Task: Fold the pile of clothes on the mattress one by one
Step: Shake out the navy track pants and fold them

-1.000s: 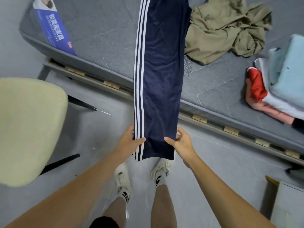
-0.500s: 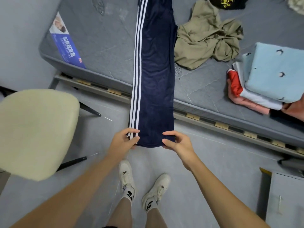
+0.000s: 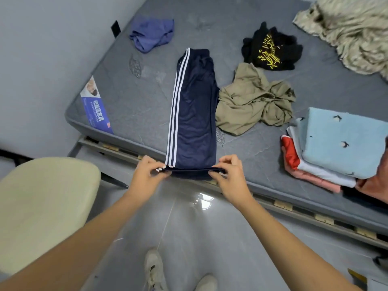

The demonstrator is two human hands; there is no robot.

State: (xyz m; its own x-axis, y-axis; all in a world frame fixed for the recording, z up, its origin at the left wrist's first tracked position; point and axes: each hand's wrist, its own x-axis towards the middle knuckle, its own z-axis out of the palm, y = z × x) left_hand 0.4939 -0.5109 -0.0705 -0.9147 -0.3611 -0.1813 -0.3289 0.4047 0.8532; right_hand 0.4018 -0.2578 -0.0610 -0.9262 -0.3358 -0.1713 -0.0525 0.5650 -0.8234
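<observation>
Grey mattress (image 3: 241, 156) on a slatted frame, grey tile floor below, grey wall behind.

Navy pants (image 3: 194, 114) with white side stripes laid lengthwise on mattress, legs stacked, waistband at far end, cuffs at near edge. Cuff end lifted off mattress and turned back into a low fold just over near edge.

Left hand (image 3: 147, 175) pinching striped corner of cuffs, thumb and fingers curled onto fabric. Right hand (image 3: 228, 175) pinching plain corner of cuffs, thumb under, fingers curled over. Both hands level, fold edge stretched taut between them.

All relative to pants:
- Olive garment (image 3: 254, 101), crumpled, just right, touching or nearly touching the pants' edge.
- Black garment (image 3: 270, 49) with yellow print, bunched, right and farther back.
- Blue garment (image 3: 152, 34), crumpled, left and beyond waistband, near wall.
- Beige patterned blanket (image 3: 348, 32), far right, back corner of mattress.
- Folded stack (image 3: 336, 148), right, at near edge: light blue piece on top, white, red and pink under it.
- Blue label (image 3: 96, 108) on mattress corner, left.
- Cream chair (image 3: 42, 208) on floor, left and nearer camera.
- Shoes (image 3: 155, 269) on floor, directly below hands.
</observation>
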